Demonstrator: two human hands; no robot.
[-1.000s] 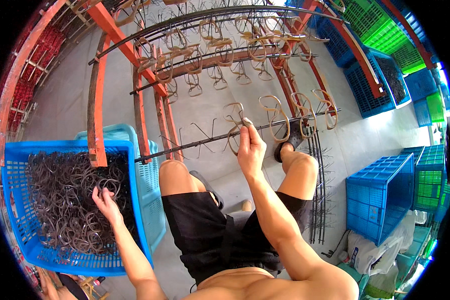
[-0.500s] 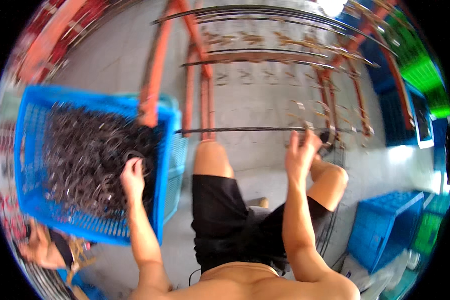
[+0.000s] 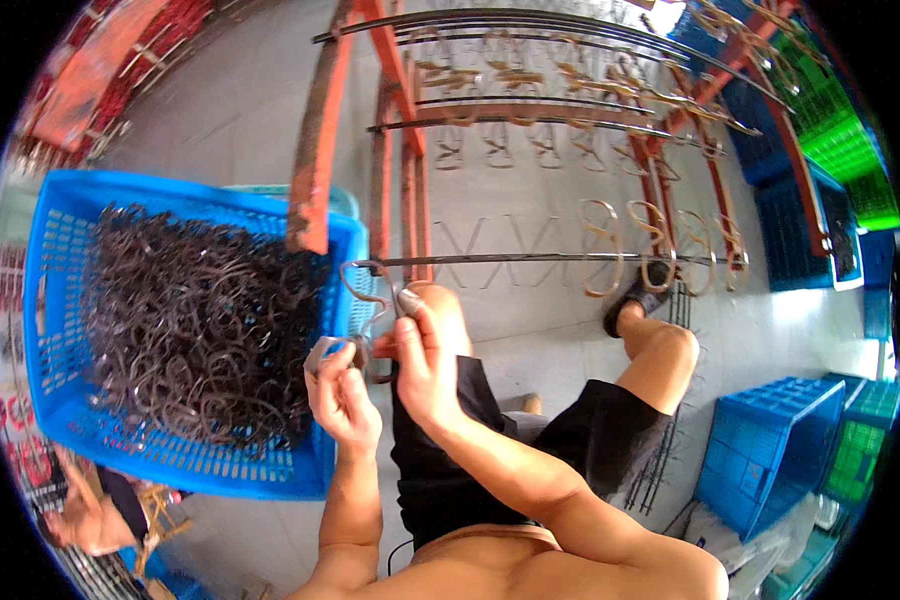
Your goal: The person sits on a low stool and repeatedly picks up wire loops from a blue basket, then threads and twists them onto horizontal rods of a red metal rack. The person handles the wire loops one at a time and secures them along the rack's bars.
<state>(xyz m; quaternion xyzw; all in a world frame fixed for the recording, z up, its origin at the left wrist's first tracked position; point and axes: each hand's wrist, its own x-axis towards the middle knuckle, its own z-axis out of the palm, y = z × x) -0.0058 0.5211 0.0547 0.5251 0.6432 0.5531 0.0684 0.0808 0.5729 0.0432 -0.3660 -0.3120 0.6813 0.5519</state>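
Two bare hands of yours meet near the right edge of the blue basket, close above your left knee. Your left hand has its grip closed, thumb and finger together on a dark part of a curved strip. Your right hand is just beside it, thumb and forefinger clamped on the same strip, whose brown loop stands out past your fingertips toward the rack. Your fingers hide part of it, so you cannot tell whether a second piece is there too.

To your left, the basket holds a tangled pile of dark curved strips. Ahead of you, a thin rod runs across from beside the basket; thin crossed wires stand along its left part, and several tan loops hang at its right end. More loops hang on higher rods between orange posts. On your right, a blue crate lies with its opening sideways. Another person shows at the lower left.
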